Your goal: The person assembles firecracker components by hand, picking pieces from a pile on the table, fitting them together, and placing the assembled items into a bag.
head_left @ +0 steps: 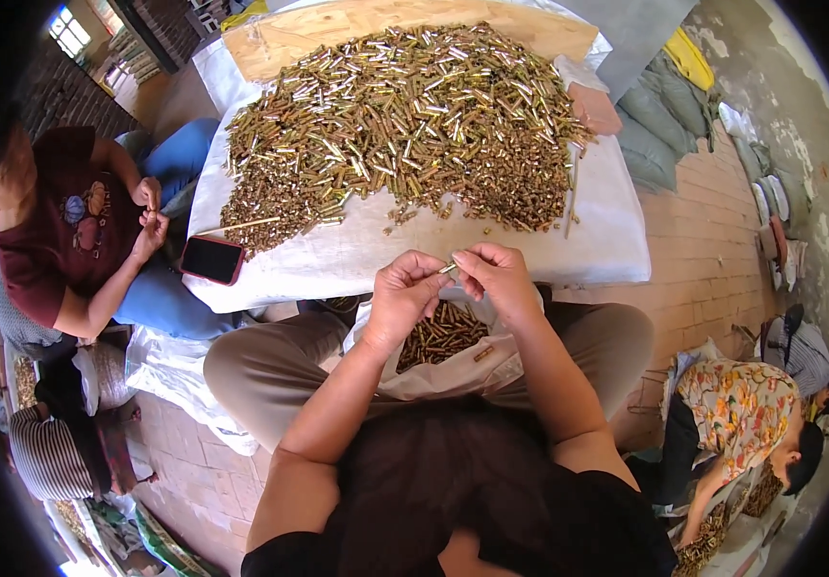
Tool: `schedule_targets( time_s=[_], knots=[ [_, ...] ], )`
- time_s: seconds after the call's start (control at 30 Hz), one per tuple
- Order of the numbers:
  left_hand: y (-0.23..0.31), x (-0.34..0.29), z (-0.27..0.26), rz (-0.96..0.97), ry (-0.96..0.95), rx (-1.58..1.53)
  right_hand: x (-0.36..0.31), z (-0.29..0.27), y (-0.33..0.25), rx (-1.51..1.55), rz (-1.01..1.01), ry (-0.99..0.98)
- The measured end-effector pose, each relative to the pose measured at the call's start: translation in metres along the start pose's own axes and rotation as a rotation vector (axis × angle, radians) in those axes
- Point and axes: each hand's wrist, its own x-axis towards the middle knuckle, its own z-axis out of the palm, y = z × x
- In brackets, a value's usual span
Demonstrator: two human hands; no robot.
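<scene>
Over my lap, my left hand (pixel 401 296) pinches a small brass-coloured metal cylinder (pixel 448 268) between thumb and fingertips. From the other side my right hand (pixel 499 279) closes on the same piece, its fingertips meeting the left ones. Below both hands, a white sack (pixel 414 387) lies between my knees, opened and part-filled with similar brass-coloured cylinders (pixel 438 337). Just beyond, a big heap of slim brass cylinders (pixel 414 106) covers the white-sheeted table (pixel 520 252). Shorter pieces (pixel 275 192) lie along the heap's near edge.
A dark-screened phone (pixel 212 259) and a thin stick (pixel 241 226) lie at the table's left. A wooden board (pixel 270 46) backs the heap; a reddish block (pixel 595 109) stands right. One person (pixel 68 231) sits left, another (pixel 741 409) bends at lower right. Green sacks (pixel 659 115) are piled far right.
</scene>
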Motion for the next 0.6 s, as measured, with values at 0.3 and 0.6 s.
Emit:
schedule_targets(
  time_s=[0.3,0.6],
  knots=[
    [-0.0019,0.0002,-0.0028,-0.041,-0.006,0.025,0.0021,0.0015,-0.0004,-0.205,-0.029,0.046],
    [-0.009,-0.0009,-0.0079,-0.022,-0.002,0.131,0.0065,0.0007,-0.0019,-0.24,0.105,-0.001]
  ],
)
